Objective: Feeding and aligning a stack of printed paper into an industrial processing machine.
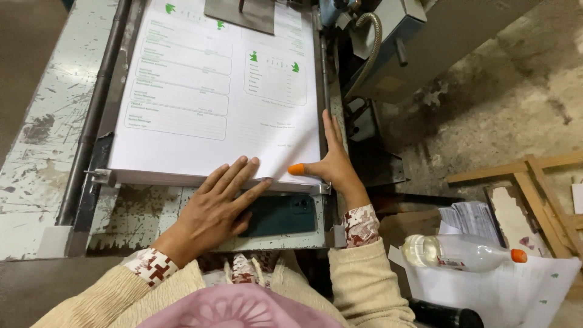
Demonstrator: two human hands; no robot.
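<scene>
A thick stack of white printed sheets with green marks and form boxes lies on a worn metal machine table. My left hand rests flat with fingers spread at the stack's near edge, its fingertips on the paper. My right hand presses against the stack's right side, fingers straight along the edge. An orange rubber tip covers its thumb, which lies on the top sheet's near right corner. A dark green phone lies face down under my left hand, just below the stack.
A metal guide rail runs along the stack's left side. Grey machine parts with a flexible hose stand at the upper right. Lower right on the floor are a clear plastic bottle with an orange cap, loose papers and a wooden frame.
</scene>
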